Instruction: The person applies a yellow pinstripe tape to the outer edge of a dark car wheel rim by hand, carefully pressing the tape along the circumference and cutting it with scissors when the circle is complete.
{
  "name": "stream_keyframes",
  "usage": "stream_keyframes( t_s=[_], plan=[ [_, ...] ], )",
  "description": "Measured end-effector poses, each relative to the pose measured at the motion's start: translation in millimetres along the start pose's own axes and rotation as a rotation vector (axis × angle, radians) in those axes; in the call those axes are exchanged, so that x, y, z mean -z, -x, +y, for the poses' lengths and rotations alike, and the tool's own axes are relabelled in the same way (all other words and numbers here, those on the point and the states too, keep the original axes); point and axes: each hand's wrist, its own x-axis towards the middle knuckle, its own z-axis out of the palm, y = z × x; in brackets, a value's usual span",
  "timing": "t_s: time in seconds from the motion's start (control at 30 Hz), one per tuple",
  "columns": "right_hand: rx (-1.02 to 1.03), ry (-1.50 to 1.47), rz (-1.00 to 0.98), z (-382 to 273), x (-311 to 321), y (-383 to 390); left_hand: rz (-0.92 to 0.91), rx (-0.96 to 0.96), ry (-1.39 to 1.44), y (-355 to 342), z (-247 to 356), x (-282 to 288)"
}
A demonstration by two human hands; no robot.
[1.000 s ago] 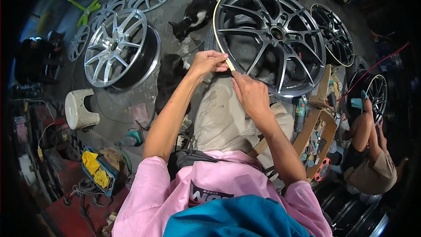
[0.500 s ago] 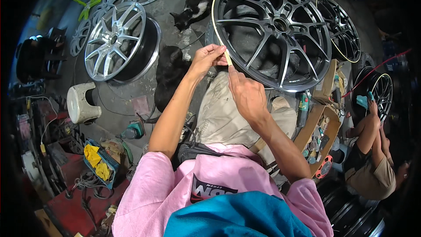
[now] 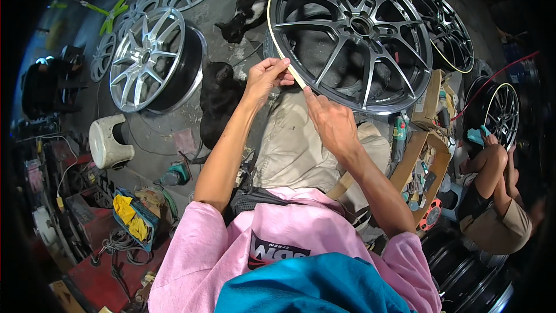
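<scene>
A large dark spoked wheel (image 3: 362, 35) leans in front of my knees, a thin pale-yellow tape strip (image 3: 294, 73) along its left rim. My left hand (image 3: 267, 78) is at the lower-left rim, thumb and fingers pinched on the tape. Just right and below, my right hand (image 3: 331, 122) touches the strip with an outstretched index finger, its other fingers partly bent, nothing visible held. My trousers (image 3: 284, 145) show beneath the wheel.
Around me are a silver wheel (image 3: 147, 58), two dark cats (image 3: 243, 11) (image 3: 220, 104), a white stool (image 3: 110, 142), a cardboard tool box (image 3: 420, 174), a red hose (image 3: 486, 81), power tools (image 3: 399, 133) and several more wheels. A co-worker (image 3: 492, 197) sits at right beside a wheel.
The wheel and both my hands sit a little higher and further left in view. My right index finger has moved up along the tape, while my left hand keeps its pinch.
</scene>
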Motion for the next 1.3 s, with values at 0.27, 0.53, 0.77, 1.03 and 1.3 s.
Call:
stream_keyframes(
  t_s=[0.27,0.53,0.77,1.03,1.3],
  plan=[
    [0.014,-0.004,0.02,2,3,5,-0.01,0.037,0.095,5,-7,-2],
    [0.01,-0.048,0.05,11,-2,14,-0.001,0.015,0.135,9,-14,-8],
    [-0.017,-0.066,0.069,15,-5,20,-0.025,0.032,0.135,14,-21,-12],
    [-0.007,-0.092,0.063,20,-4,26,-0.053,0.046,0.144,18,-25,-13],
    [-0.002,-0.096,0.071,26,-3,30,-0.05,0.081,0.198,22,-31,-18]
  ],
)
